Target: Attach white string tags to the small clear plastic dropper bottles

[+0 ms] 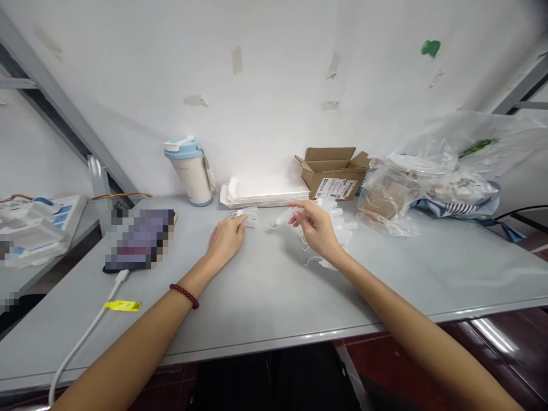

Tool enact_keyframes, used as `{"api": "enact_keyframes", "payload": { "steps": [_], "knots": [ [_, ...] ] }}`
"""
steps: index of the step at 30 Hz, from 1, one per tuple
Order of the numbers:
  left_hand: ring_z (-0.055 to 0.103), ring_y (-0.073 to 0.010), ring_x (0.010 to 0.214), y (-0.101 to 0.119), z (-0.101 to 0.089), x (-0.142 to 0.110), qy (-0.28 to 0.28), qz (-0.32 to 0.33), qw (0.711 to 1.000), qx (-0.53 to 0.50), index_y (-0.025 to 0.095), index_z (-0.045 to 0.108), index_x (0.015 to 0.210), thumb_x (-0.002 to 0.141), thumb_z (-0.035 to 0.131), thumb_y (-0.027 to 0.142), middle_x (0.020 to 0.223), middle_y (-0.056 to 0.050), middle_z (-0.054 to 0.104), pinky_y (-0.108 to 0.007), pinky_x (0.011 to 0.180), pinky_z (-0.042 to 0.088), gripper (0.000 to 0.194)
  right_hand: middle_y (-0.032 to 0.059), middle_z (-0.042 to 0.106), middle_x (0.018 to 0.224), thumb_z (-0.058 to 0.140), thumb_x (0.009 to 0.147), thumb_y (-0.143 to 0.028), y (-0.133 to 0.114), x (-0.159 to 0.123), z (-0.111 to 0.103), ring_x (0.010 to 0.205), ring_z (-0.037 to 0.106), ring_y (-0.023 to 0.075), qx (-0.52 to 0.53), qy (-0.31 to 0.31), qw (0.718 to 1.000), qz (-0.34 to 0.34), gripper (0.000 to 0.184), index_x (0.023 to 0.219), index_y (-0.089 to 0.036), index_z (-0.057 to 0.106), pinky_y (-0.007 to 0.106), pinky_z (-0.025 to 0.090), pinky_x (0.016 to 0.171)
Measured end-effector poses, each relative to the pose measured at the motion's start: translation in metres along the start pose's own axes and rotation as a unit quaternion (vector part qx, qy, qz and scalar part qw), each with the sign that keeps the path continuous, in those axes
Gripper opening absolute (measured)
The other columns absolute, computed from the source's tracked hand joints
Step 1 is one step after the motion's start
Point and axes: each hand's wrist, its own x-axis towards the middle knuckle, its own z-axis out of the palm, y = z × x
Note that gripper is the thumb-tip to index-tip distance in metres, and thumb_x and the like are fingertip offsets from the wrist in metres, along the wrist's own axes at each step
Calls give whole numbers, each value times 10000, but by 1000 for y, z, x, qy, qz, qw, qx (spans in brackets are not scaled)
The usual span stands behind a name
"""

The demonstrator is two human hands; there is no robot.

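Observation:
My left hand rests on the table with its fingers closed at the near end of some small clear plastic pieces. Part of these is covered by the fingers. My right hand pinches a translucent plastic piece with a thin curved end, which points left toward the table. Under and behind the right hand lies a loose pile of similar translucent pieces, some with thin white hooks or wires. The hand hides part of this pile.
Flat white cartons lie stacked by the wall, beside an open cardboard box. A blue-lidded tumbler stands at back left. Nearer left are a phone and its white cable. Clear plastic bags sit at right.

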Motion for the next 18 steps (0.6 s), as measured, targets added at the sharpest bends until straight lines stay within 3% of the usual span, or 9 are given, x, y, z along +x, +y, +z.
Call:
{"api": "enact_keyframes", "payload": {
  "steps": [4, 7, 10, 13, 18],
  "knots": [
    [583, -169, 648, 9, -7, -2, -16, -21, 987, -157, 135, 606, 1196, 858, 441, 279, 882, -81, 675, -316, 682, 480, 403, 20, 626, 803, 520, 841, -304, -3, -1, 1, 675, 635, 137, 124, -9, 988, 94, 193, 970, -196, 614, 317, 513, 692],
    [511, -107, 493, 21, -12, -6, -114, -54, 939, -321, 120, 612, 1134, 856, 457, 395, 834, -65, 653, -255, 491, 441, 421, 9, 624, 749, 580, 803, -361, -5, -1, 2, 695, 646, 148, 181, -11, 975, 127, 214, 933, -193, 611, 332, 515, 714],
    [482, -81, 447, 29, -13, -9, -178, -57, 902, -390, 109, 650, 955, 860, 448, 441, 749, -51, 636, -227, 436, 402, 400, 3, 618, 745, 615, 777, -395, -7, -1, 2, 696, 650, 148, 201, -1, 971, 133, 243, 914, -195, 605, 339, 520, 721],
    [458, -76, 418, 30, -13, -10, -172, -63, 896, -403, 117, 652, 826, 857, 458, 439, 588, -6, 581, -222, 441, 397, 377, 7, 614, 786, 612, 779, -401, -10, -1, 1, 691, 649, 140, 195, 12, 972, 132, 246, 908, -193, 598, 340, 525, 719],
    [422, -82, 413, 28, -15, -10, -131, -54, 914, -379, 136, 665, 685, 763, 605, 414, 432, 44, 471, -218, 439, 377, 295, 10, 606, 810, 602, 784, -372, -12, -1, 1, 671, 643, 129, 183, 20, 972, 143, 218, 898, -187, 591, 327, 527, 699]
  ]
}}
